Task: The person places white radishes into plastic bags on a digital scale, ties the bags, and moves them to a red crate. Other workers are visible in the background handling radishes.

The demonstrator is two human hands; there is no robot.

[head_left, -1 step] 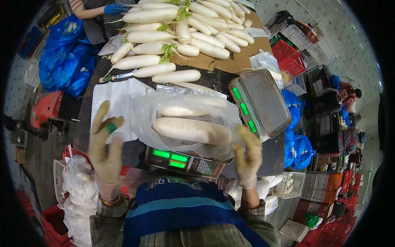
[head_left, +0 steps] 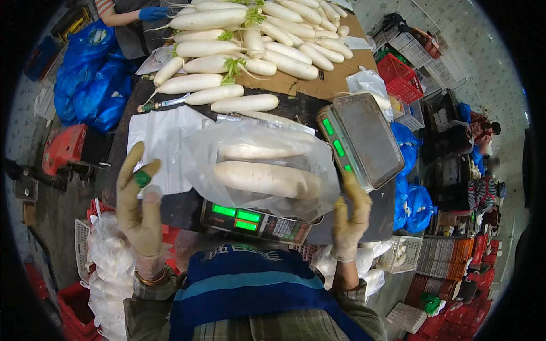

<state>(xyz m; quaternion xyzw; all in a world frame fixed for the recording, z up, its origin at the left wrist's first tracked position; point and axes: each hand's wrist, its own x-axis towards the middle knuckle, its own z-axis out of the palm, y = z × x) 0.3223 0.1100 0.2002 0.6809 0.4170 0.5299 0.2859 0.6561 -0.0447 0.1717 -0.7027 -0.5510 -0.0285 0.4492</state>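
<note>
Both my hands wear thin pale gloves. My left hand [head_left: 139,207] is open with fingers spread, left of a clear plastic bag and holding nothing; a green band wraps one finger. My right hand [head_left: 350,219] is open too, thumb and fingers apart, beside the bag's right end; whether it touches the plastic I cannot tell. The clear plastic bag [head_left: 199,170] lies on a digital scale [head_left: 259,221] with lit green displays. White radishes [head_left: 267,179] show through the plastic. Flat white bags [head_left: 156,145] lie beyond my left hand.
A radish pile [head_left: 210,48] covers the far table, with a knife [head_left: 165,104] at its near left. A second scale [head_left: 367,142] stands at right. Filled bags [head_left: 105,250] sit low at left. A co-worker's blue-gloved hand [head_left: 153,13] is at the pile's far left.
My hands have moved slightly outward, the left one leftward and the right one rightward. The bag's right end has spread a little; the radishes in it stay nearly where they were.
</note>
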